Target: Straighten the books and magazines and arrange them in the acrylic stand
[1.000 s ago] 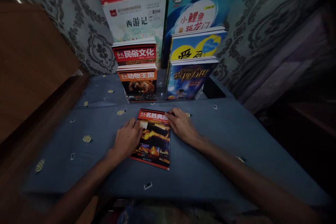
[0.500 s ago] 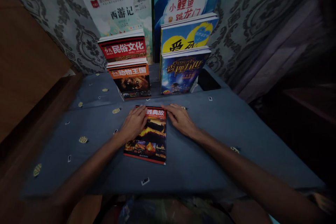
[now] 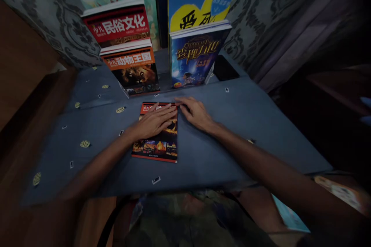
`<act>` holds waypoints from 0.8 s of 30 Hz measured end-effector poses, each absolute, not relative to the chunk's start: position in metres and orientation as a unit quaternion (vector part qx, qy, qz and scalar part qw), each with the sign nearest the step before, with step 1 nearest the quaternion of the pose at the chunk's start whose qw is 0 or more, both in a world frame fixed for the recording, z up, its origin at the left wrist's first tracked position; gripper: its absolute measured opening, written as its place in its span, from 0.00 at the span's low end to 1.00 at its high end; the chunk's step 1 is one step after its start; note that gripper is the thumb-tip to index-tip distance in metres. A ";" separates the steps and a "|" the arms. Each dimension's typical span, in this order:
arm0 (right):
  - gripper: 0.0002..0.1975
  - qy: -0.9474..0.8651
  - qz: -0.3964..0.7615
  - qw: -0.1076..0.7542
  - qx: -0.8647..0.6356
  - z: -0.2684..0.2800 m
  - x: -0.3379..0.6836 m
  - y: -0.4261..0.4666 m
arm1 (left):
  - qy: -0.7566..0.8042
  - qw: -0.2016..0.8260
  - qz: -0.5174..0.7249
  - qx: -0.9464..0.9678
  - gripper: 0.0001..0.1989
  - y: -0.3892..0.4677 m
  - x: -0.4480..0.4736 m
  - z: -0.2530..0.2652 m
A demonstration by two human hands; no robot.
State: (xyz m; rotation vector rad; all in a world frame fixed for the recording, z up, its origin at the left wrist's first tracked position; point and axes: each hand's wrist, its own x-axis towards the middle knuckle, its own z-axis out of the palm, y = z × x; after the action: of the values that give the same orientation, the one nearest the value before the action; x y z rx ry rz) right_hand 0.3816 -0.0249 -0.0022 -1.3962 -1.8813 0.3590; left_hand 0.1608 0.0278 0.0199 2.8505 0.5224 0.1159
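A thin paperback book (image 3: 155, 151) with a red, black and gold cover lies face up on the blue cloth. My left hand (image 3: 153, 122) rests flat across its upper half, fingers stretched out, hiding part of the title and picture. At the book's top right corner is my right hand (image 3: 196, 114). Its fingers reach left to that corner, the thumb stands apart, and nothing is held in it.
Behind the hands stand upright books: an orange lion-cover book (image 3: 136, 71), a red book (image 3: 121, 27), a dark blue book (image 3: 194, 60) and a yellow-and-blue book (image 3: 179, 11). A dark flat object (image 3: 226, 68) lies beyond. The patterned tablecloth (image 3: 214, 162) covers the table.
My left hand has slid right over the cover and now lies across its width. My right hand stays by the top right corner. The view has tilted down.
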 end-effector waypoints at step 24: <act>0.19 -0.802 0.088 0.260 -0.531 -0.002 0.331 -0.072 | 0.342 0.287 0.271 0.853 0.21 -0.017 0.095 0.033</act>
State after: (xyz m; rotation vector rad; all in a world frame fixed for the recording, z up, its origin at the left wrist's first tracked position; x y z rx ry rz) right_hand 0.3310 -0.0719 -0.0016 -1.4382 -2.1718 0.2377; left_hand 0.0949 -0.0172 0.0333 2.2776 0.9134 0.7238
